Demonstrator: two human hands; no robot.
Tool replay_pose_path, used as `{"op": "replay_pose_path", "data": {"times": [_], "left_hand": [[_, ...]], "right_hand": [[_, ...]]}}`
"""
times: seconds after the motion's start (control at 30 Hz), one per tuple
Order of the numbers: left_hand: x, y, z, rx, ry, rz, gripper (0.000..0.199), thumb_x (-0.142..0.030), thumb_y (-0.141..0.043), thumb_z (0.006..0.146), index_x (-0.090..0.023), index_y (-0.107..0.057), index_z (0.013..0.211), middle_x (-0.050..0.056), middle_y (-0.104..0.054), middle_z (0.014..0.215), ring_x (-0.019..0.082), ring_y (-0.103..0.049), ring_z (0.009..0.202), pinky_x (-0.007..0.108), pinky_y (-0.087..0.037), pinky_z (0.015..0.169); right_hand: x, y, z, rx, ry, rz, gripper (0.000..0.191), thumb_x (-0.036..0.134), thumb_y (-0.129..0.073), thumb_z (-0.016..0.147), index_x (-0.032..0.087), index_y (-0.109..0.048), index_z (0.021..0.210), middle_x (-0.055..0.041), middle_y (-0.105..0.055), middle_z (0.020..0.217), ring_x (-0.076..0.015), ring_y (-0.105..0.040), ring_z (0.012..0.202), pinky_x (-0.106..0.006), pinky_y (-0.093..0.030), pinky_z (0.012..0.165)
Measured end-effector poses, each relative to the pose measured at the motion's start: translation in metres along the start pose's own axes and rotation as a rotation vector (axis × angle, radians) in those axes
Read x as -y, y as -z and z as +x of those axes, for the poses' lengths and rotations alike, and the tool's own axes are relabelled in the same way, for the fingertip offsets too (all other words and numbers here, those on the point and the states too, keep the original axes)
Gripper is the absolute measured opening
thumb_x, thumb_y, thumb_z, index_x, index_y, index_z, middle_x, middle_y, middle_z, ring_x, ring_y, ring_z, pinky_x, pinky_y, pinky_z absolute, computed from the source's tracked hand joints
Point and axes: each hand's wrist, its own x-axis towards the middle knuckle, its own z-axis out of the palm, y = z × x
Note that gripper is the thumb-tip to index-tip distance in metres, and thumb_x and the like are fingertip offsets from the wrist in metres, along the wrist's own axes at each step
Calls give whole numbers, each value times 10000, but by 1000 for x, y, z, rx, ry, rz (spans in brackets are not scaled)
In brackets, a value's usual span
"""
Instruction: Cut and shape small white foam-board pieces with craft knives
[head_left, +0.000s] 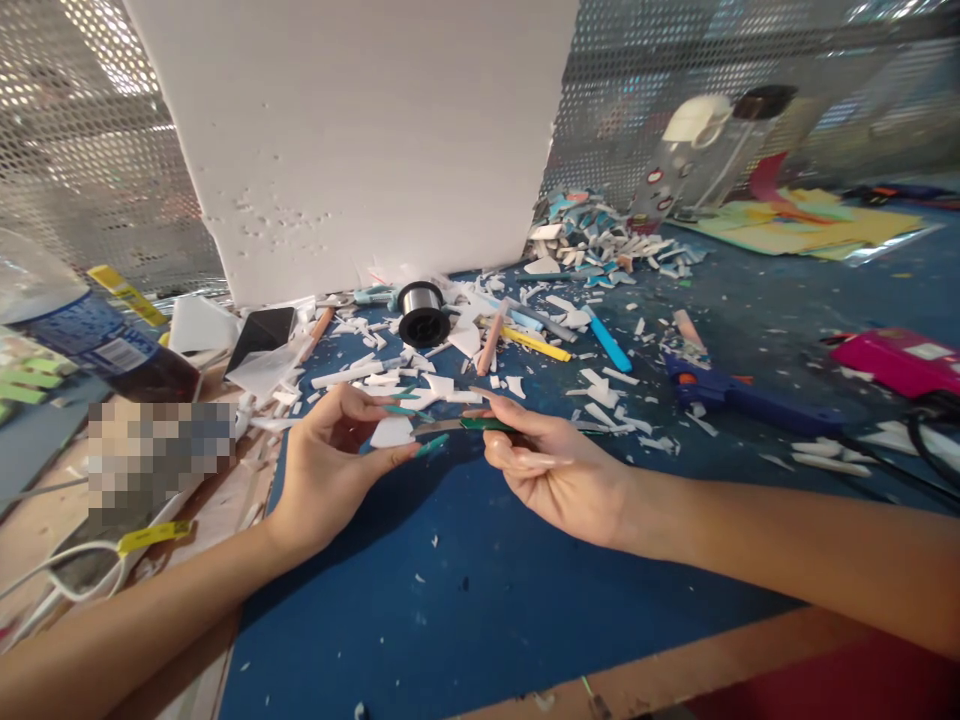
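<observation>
Between the fingers and thumb of my left hand (322, 475) is a small white foam piece (391, 433). My right hand (559, 475) is closed around a craft knife (480, 425) with a green handle. Its thin blade points left and reaches close to the foam piece; whether the two touch I cannot tell. Both hands are over the dark blue tabletop (480, 590). White foam scraps (600, 395) lie just beyond them, among a blue stick (609, 345), a yellow marker-like stick (536, 345) and a black wire spool (424, 325).
A tall white foam board (367, 130) stands behind the scraps. To the left are a soda bottle (105, 335) and a phone (260, 338). A blue glue gun (750, 400), a magenta device (900, 355) and cables occupy the right. Drinking bottles (675, 165) stand at the back right.
</observation>
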Motion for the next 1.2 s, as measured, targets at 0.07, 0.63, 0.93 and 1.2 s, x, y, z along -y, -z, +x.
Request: {"op": "replay_pose_path", "data": {"times": [0.07, 0.63, 0.93, 1.2], "left_hand": [[-1, 0, 1, -1, 72, -23, 368, -152, -890, 566, -195, -545, 687, -35, -576, 729, 136, -640, 766, 211, -555, 683], [5, -1, 10, 165, 379, -180, 368, -105, -883, 526, -161, -566, 705, 14, -742, 743, 164, -724, 716, 231, -601, 626], [5, 1, 8, 182, 138, -158, 377, -87, -842, 635, -244, -751, 965, -6, -724, 971, 136, -680, 959, 204, -565, 834], [3, 2, 6, 267, 87, -147, 211, -185, -825, 727, -233, -758, 921, 28, -744, 1035, 157, -679, 1029, 246, -528, 939]], "right_hand": [[1, -3, 0, -38, -18, -3, 329, 205, -333, 1046, 166, -541, 794, 28, -545, 491, -20, -420, 304, -44, -347, 289], [8, -2, -1, 66, 144, -71, 278, 239, -415, 1032, 187, -527, 783, 30, -583, 509, -19, -472, 344, -48, -375, 325], [53, 28, 14, 323, 1296, -1491, 47, 277, -644, 902, 232, -635, 913, -2, -682, 733, -144, -657, 617, -292, -560, 609], [69, 27, 21, 44, 1447, -2207, 375, 119, -371, 974, 232, -624, 1226, -141, -560, 1108, -269, -552, 1050, -454, -508, 865]]}}
